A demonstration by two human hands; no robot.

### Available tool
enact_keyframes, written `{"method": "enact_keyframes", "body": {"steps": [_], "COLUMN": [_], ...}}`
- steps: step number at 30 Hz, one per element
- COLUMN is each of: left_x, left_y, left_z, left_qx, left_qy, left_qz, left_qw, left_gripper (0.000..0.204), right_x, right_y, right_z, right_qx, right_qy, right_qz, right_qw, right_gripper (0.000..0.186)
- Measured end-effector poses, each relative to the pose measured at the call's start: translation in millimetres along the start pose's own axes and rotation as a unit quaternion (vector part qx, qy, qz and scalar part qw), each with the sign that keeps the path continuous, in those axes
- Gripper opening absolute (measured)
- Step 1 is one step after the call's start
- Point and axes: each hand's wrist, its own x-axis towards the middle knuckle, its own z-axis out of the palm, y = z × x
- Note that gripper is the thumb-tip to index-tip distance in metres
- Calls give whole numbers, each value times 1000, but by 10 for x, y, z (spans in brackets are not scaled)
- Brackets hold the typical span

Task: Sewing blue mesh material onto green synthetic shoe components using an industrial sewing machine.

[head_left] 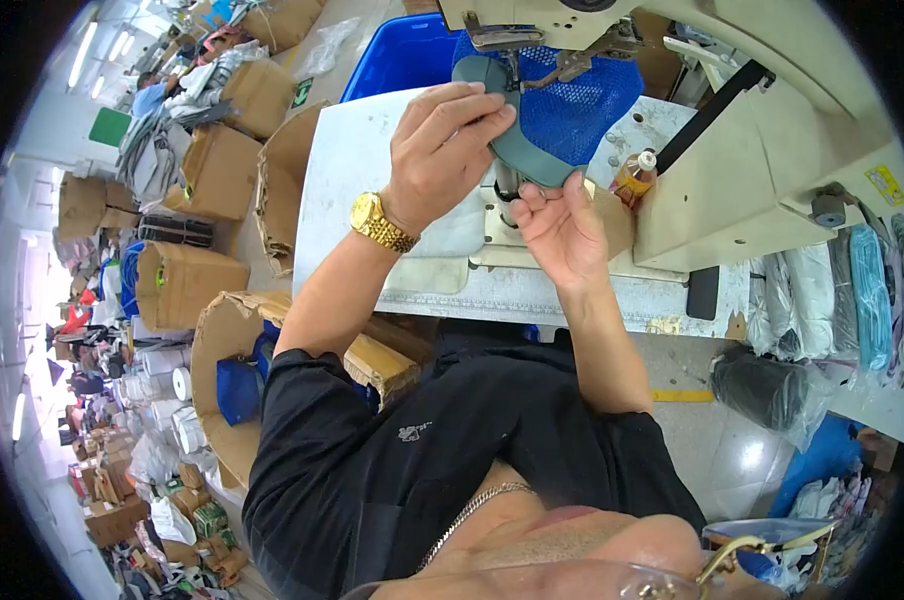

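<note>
Under the needle area of a sewing machine [512,72] lies what looks like a cap, with a blue mesh body [582,105] and a curved grey-green brim [532,160]. My left hand [442,150] is closed on the brim's left part, fingers across its top; a gold watch [377,222] is on that wrist. My right hand [569,235] pinches the brim's near edge between thumb and fingers, palm partly up. The machine's post [507,185] stands below the brim, partly hidden by it and by my hands.
The machine's cream body [752,170] rises to the right, beside a small bottle [635,175]. A blue bin [397,55] stands behind the pale worktable [347,150]. Open cartons [222,400] line the left. Plastic-wrapped bundles [807,290] hang at the right.
</note>
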Motion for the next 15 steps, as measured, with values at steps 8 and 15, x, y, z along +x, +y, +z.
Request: {"method": "enact_keyframes", "body": {"steps": [8,15], "left_x": [-29,-20], "left_y": [69,41], "left_z": [91,98], "left_qx": [-35,-22], "left_qy": [20,23], "left_qz": [1,-9], "left_qw": [999,999], "left_gripper": [33,30], "right_x": [-35,16], "right_y": [-75,-28], "right_z": [26,34], "right_qx": [-8,-5], "right_qy": [4,30], "right_qz": [10,17], "right_qw": [1000,999], "right_gripper": [28,35]}}
